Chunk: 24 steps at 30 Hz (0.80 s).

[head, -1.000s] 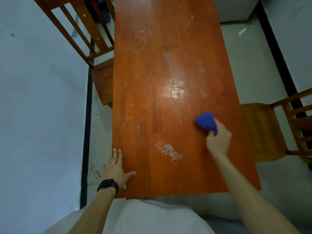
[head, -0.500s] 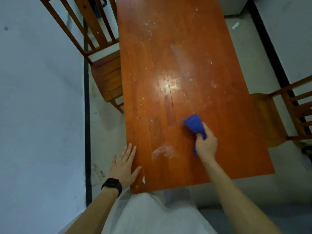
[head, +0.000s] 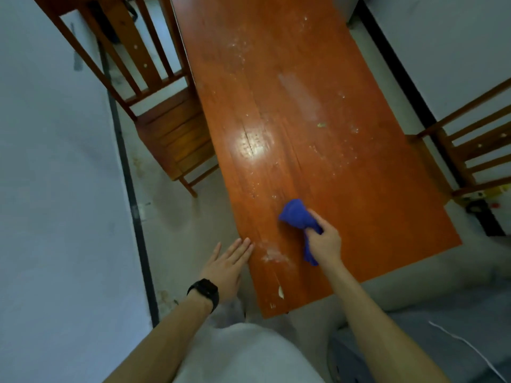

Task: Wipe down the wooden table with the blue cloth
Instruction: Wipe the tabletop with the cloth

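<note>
The long reddish wooden table [head: 359, 189] runs away from me, speckled with white dust and crumbs. My right hand [head: 323, 244] grips a bunched blue cloth [head: 297, 215] and holds it down on the tabletop near the front left part. A white smear [head: 272, 254] lies just left of that hand. My left hand [head: 228, 262], with a black watch on the wrist, lies flat with straight fingers, its fingertips touching the table's left edge.
A wooden slatted chair [head: 171, 134] stands at the table's left side, close to the white wall [head: 49, 189]. Another wooden chair [head: 475, 145] stands on the right. A pale smudge [head: 301, 95] and a small green crumb [head: 320, 124] mark the tabletop farther out.
My right hand has carried the blue cloth leftward across the table toward the white smear. My left hand has slid off the corner to the left edge. The view has tilted.
</note>
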Tool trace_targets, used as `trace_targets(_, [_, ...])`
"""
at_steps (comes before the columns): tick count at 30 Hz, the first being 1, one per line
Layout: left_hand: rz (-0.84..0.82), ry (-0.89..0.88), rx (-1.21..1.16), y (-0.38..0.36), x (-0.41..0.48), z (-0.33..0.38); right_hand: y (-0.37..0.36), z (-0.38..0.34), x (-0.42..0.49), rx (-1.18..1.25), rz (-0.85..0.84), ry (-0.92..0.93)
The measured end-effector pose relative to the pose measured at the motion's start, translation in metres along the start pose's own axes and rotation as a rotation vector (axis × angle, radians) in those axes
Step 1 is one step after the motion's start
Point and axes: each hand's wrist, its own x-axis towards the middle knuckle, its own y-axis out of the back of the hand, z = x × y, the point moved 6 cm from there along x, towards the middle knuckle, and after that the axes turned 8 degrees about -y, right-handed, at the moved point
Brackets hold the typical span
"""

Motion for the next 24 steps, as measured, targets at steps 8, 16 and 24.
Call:
trace_targets(8, [-0.046, 0.002, 0.037, -0.004, 0.004, 0.003, -0.027, 0.027, -0.034, -0.132, 0.205, -0.019])
trace_targets(16, [-0.048, -0.093, 0.052, 0.008, 0.008, -0.002, -0.011, 0.006, -0.019, 0.118, 0.095, -0.063])
trace_targets(24, [0.063, -0.003, 0.113, 0.051, 0.034, -0.042, -0.073, 0.000, -0.054, -0.144, 0.007, 0.169])
